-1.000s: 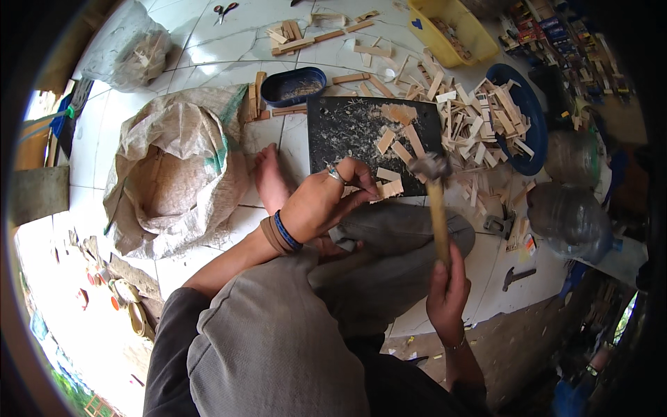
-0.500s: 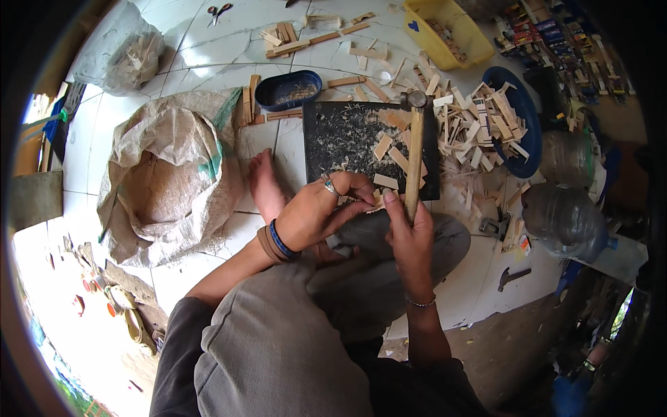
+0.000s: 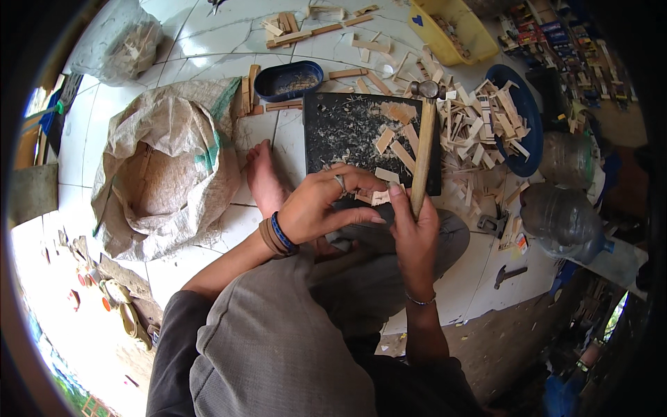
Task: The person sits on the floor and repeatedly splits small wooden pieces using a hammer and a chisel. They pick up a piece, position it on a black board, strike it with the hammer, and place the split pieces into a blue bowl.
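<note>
Left hand (image 3: 314,207) has spread, thumb away from fingers; right hand (image 3: 415,242) grips a hammer (image 3: 424,156), thumb beside a wood piece (image 3: 380,198).

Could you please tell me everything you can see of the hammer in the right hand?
The hammer has a dark grey, metallic-looking head and a long, straight, tan handle that looks wooden. It points away from the person, head at the far end, its handle seen against the black board's right side. The right hand grips its near end, partly hiding it. No other contact is evident.
</note>
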The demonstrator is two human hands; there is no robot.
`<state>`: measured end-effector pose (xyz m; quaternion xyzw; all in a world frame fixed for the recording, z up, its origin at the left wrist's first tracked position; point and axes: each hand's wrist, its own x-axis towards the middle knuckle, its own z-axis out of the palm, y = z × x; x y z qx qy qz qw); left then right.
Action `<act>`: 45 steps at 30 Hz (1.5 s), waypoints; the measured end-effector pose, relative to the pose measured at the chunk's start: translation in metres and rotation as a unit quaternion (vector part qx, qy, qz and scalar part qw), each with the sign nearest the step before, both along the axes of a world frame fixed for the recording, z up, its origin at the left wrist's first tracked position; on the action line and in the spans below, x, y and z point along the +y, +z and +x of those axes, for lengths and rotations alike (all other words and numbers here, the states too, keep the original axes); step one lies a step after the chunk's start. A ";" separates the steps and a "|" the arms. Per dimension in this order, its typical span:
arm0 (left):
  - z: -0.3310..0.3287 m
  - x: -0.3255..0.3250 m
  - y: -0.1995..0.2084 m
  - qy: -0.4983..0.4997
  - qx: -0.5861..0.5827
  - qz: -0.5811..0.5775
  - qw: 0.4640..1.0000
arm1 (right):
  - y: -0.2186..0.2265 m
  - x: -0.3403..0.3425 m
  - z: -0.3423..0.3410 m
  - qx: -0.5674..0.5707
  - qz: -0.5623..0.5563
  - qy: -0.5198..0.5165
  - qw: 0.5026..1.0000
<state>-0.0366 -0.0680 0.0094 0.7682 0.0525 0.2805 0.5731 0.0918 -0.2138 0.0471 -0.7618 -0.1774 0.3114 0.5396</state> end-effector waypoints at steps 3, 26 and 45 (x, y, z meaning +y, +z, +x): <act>0.002 -0.001 -0.004 -0.011 0.011 -0.060 0.998 | 0.000 0.001 0.000 -0.005 -0.004 -0.001 1.000; 0.039 0.065 -0.015 -0.313 0.083 -0.156 0.933 | -0.016 -0.002 0.016 -0.064 0.009 0.061 0.996; 0.015 -0.019 -0.024 0.106 0.010 -0.046 0.993 | 0.016 -0.093 0.020 -0.118 -0.055 0.039 0.991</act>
